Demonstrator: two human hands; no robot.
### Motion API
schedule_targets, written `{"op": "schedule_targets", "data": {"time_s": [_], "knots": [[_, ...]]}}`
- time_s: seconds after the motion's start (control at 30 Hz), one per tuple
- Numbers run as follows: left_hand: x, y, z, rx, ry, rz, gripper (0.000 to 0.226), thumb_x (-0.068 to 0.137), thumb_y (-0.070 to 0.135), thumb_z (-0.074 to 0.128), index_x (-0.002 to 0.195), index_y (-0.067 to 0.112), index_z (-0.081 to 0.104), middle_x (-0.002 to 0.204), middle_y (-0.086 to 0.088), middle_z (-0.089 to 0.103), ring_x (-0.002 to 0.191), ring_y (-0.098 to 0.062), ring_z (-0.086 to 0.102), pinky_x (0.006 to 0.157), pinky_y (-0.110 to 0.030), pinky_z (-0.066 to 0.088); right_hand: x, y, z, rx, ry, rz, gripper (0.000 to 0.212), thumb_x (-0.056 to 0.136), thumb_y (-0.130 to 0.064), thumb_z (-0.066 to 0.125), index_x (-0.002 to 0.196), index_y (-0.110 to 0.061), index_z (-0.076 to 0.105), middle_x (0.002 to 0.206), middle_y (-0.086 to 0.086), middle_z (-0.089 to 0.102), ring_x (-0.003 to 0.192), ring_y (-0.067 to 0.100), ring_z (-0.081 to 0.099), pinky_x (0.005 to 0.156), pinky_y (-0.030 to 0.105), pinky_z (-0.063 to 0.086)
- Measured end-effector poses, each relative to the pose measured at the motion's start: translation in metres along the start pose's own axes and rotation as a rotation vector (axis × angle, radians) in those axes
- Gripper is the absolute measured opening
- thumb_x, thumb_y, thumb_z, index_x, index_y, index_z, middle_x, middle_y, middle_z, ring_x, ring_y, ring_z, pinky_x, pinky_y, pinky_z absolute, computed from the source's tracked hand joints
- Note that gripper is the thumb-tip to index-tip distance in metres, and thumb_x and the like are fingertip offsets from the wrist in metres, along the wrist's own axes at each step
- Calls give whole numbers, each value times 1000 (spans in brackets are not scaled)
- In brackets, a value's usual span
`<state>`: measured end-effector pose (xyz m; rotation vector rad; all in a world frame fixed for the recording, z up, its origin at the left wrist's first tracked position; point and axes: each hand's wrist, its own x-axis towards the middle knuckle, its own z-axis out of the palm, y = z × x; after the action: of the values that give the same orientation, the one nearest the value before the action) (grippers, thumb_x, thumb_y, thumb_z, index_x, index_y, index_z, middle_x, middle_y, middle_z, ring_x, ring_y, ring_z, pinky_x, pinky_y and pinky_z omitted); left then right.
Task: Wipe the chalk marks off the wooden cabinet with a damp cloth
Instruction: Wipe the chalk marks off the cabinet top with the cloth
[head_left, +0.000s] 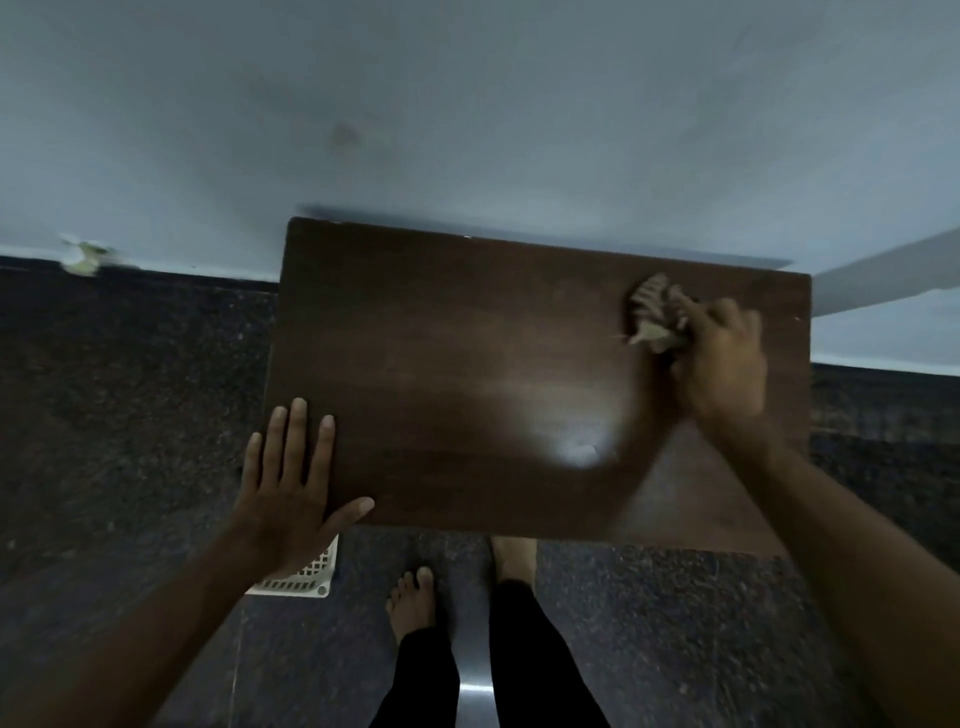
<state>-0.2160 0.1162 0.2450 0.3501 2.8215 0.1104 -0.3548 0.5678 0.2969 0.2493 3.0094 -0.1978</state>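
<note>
The cloth is a small, crumpled, stripy thing. It sits on the far right part of the cabinet top, close to the back edge. The right hand has its fingers curled around the cloth and presses it onto the wood. That hand looks blurry. The cabinet top is dark brown wood, seen from above. There is a pale white patch on the wood, nearer the front and a bit to the right. I cannot tell if it is chalk or just light shining. The left hand lies flat on the near left corner of the cabinet. Its fingers are straight and spread, and its thumb points to the right along the front edge. It holds nothing. Below the cabinet you can see two bare feet and black trousers on the dark speckled floor. A white plastic basket with little holes peeks out on the floor under the left hand. Behind the cabinet is a pale blue wall. A small pale scrap lies at the bottom of the wall, far to the left.
</note>
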Motion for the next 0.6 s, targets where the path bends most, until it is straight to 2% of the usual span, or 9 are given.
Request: {"op": "schedule_targets", "data": {"time_s": [0.1,0.17,0.23,0.27,0.4,0.5,0.6], "knots": [[1,1,-3,3,-21,-4,99,92,81,15,161,10,2,165,-28,6,155,-33,-10,123,-48,-6,19,25,-4,-3,19,149,47,82,-1,59,128,-8,60,120,16,52,109,42,42,75,44,46],[1,0,-4,1,-37,0,100,92,81,15,161,9,2,165,-26,2,155,-33,-10,122,-53,-1,26,12,-1,53,33,259,38,87,-10,58,125,-7,61,122,16,51,111,42,41,80,47,47],[0,0,-4,-10,-51,-4,100,92,81,15,160,9,3,166,-26,2,155,-35,-8,119,-59,7,28,-14,4,103,57,344,40,85,-8,56,125,-11,61,123,15,50,110,41,42,84,47,47],[0,0,-5,-14,-54,-8,101,92,81,15,160,8,5,165,-27,3,155,-36,-6,118,-60,10,28,-31,8,119,74,330,44,82,-5,55,124,-15,62,122,13,51,108,40,43,85,45,47],[1,2,-8,-23,-74,1,102,92,81,15,158,3,14,164,-29,7,154,-40,1,120,-58,8,16,-132,20,75,47,-4,43,85,-10,57,127,-18,62,116,11,59,105,34,50,92,42,42],[1,4,-11,-26,-101,6,103,93,80,16,156,-1,20,162,-32,13,151,-46,12,116,-64,17,-13,-220,30,96,-12,-318,45,91,-26,58,135,-17,55,121,8,59,112,29,50,99,41,39],[-1,5,-17,-95,-109,-1,108,90,82,19,157,-3,17,164,-28,7,153,-42,5,116,-64,18,-54,-253,41,162,-145,-404,46,93,-20,51,140,-15,49,132,8,50,118,32,43,101,42,37]]}}
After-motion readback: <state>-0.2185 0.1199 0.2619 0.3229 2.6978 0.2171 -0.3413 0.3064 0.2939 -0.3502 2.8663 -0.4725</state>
